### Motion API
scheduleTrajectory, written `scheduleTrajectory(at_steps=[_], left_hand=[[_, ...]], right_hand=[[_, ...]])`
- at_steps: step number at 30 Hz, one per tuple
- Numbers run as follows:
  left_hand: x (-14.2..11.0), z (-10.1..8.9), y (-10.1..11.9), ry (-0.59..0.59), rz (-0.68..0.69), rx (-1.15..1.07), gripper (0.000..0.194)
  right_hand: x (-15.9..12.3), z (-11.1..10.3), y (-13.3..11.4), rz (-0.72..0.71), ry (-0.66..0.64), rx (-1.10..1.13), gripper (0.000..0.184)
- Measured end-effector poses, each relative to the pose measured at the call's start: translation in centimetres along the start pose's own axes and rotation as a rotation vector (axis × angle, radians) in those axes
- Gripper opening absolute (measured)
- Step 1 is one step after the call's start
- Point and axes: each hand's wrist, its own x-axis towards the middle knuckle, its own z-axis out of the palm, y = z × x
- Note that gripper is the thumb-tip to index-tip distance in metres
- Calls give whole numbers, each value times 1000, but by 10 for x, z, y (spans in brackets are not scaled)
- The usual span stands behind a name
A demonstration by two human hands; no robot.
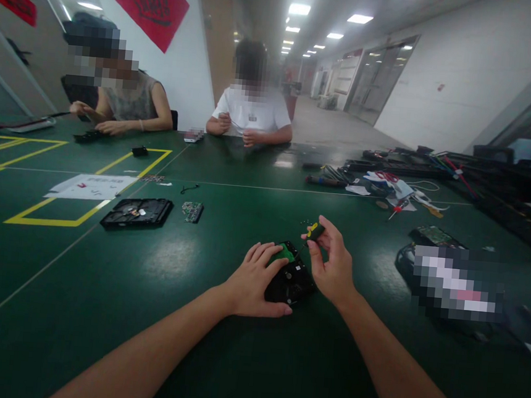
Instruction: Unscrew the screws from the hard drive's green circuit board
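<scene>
Your right hand is gripping a yellow-and-black screwdriver, its shaft pointing toward 7 o'clock, its tip meeting or nearly meeting a black drive with a green board. The drive is lying at about 9 o'clock from that hand, just beside it. Your left hand is resting nearer, fingers spread, touching the drive from its 9 o'clock side. An exposed edge is running from 11 toward 5 o'clock, but your hand is hiding too much to tell the long axis. On the green table, a circuit board is lying toward 10 o'clock.
</scene>
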Motion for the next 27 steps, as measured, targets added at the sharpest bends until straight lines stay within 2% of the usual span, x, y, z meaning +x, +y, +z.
scheduleTrajectory(at_steps=[5, 11, 14, 21, 24, 27], left_hand=[[0, -1, 1, -9, -1, 7, 104], [0, -3, 2, -43, -9, 26, 105], [0, -4, 2, -41, -11, 19, 104], [0, -3, 2, -36, -6, 15, 103], [0, -2, 1, -32, -3, 15, 104], [0, -1, 0, -41, -3, 14, 106]], right_hand=[[0, 4, 1, -71, 112, -185, 58], [-1, 5, 1, -93, 151, -140, 59], [0, 4, -1, -55, 132, -83, 53], [0, 4, -8, 20, -20, 112, 54], [-1, 3, -8, 37, -27, 150, 55], [-1, 2, -7, 34, 11, 92, 57]])
